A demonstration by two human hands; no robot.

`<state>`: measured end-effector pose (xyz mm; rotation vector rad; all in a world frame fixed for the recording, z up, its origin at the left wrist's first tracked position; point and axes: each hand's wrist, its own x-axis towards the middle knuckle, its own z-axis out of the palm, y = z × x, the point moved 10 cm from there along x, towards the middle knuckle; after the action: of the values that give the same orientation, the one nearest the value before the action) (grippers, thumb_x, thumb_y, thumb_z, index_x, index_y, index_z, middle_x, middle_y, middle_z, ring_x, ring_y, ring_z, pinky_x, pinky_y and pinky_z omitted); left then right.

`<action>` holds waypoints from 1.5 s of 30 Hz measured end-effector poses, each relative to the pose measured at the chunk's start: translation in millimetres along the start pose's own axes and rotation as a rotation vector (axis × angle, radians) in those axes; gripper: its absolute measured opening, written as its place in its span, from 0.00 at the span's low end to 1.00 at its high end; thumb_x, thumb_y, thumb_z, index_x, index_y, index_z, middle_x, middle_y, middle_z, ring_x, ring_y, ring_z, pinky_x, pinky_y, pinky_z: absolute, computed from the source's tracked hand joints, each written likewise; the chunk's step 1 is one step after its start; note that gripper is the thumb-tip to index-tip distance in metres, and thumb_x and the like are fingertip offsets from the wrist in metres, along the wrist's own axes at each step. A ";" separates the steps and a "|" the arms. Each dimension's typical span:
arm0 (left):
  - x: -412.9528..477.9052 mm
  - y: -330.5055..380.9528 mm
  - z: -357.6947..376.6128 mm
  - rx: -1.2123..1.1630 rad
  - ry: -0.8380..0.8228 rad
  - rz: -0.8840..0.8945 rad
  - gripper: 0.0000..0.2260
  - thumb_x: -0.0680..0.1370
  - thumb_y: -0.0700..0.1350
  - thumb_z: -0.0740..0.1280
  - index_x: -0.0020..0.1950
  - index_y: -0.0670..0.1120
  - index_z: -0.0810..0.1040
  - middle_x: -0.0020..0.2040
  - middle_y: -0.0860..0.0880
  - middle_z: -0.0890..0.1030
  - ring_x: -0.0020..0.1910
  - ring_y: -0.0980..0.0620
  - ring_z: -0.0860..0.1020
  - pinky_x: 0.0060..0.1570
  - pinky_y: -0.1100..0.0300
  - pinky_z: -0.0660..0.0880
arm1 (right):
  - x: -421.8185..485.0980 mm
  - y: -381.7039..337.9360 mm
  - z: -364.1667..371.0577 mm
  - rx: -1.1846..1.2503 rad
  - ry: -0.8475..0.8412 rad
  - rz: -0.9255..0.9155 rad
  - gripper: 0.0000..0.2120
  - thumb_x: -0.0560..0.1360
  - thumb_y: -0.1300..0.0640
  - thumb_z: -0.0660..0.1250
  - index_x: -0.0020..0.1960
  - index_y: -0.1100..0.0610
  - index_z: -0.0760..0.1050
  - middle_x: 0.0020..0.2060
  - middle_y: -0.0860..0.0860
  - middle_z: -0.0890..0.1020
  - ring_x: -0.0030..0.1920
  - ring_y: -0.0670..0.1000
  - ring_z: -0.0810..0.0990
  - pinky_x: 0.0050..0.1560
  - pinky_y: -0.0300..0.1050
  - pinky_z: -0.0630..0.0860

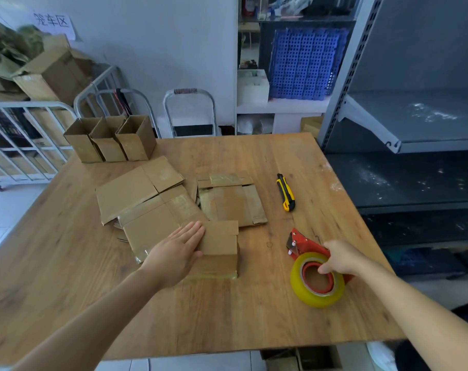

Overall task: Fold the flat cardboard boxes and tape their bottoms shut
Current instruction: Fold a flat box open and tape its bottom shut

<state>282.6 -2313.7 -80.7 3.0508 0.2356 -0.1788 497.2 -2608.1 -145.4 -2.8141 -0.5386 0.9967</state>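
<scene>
Left hand (178,247) presses flat on the box (219,263); right hand (340,257) grips the tape dispenser (305,246) at 3 o'clock. If pressure weakens, the flaps (222,231) may spring open.

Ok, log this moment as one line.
left hand: flat on folded box | right hand: grips tape dispenser | flat boxes: piled mid-table | three upright boxes: far left corner | utility knife: lying on table
</scene>
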 end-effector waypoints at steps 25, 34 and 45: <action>-4.2 0.9 0.0 -0.073 -0.022 -0.053 0.49 0.64 0.70 0.20 0.79 0.48 0.43 0.76 0.56 0.40 0.75 0.59 0.39 0.70 0.67 0.36 | -41.6 -103.5 -98.2 0.249 0.269 -0.368 0.07 0.70 0.64 0.69 0.45 0.53 0.78 0.29 0.50 0.78 0.29 0.50 0.75 0.30 0.43 0.67; -4.5 2.8 -3.9 -0.095 -0.021 -0.020 0.39 0.71 0.65 0.31 0.79 0.49 0.44 0.79 0.53 0.44 0.76 0.59 0.41 0.71 0.64 0.36 | -89.2 -233.9 -117.8 0.085 0.450 -0.661 0.24 0.72 0.65 0.67 0.66 0.54 0.73 0.52 0.53 0.80 0.51 0.56 0.78 0.47 0.47 0.74; -3.5 -1.0 1.2 -0.062 0.037 0.041 0.41 0.70 0.65 0.26 0.79 0.48 0.44 0.77 0.55 0.42 0.78 0.54 0.43 0.73 0.57 0.35 | -102.8 -278.5 -72.6 -0.408 0.416 -0.648 0.37 0.75 0.40 0.64 0.77 0.50 0.53 0.65 0.52 0.70 0.64 0.57 0.68 0.64 0.55 0.68</action>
<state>278.9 -2313.2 -81.5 2.9963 0.1769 -0.1107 386.9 -2384.9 31.9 -2.6969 -1.5822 0.1845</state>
